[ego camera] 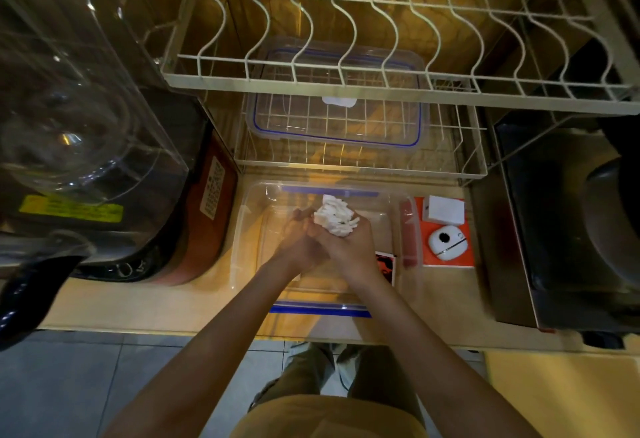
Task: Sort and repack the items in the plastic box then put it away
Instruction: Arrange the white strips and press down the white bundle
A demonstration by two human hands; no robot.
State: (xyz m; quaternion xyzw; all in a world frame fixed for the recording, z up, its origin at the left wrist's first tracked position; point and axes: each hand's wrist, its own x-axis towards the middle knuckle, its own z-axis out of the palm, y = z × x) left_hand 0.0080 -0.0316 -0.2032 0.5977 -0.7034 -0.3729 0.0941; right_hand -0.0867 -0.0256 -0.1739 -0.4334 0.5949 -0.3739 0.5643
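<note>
A clear plastic box (408, 229) with blue clips stands open on the wooden counter, right in front of me. Over its middle, my right hand (349, 247) cups a heap of small white pieces (334, 217). My left hand (299, 243) presses against the right one from the left, fingers curled beside the heap. A small red and black card (386, 266) lies in the box near my right wrist. The box's clear lid (337, 98) with a blue seal rests on the wire shelf behind the box.
An orange box (446, 233) with a white round device and a white square pack sits right of the box. A wire dish rack (381, 39) hangs overhead. A juice dispenser (86, 108) fills the left side, a steel appliance (571, 212) the right.
</note>
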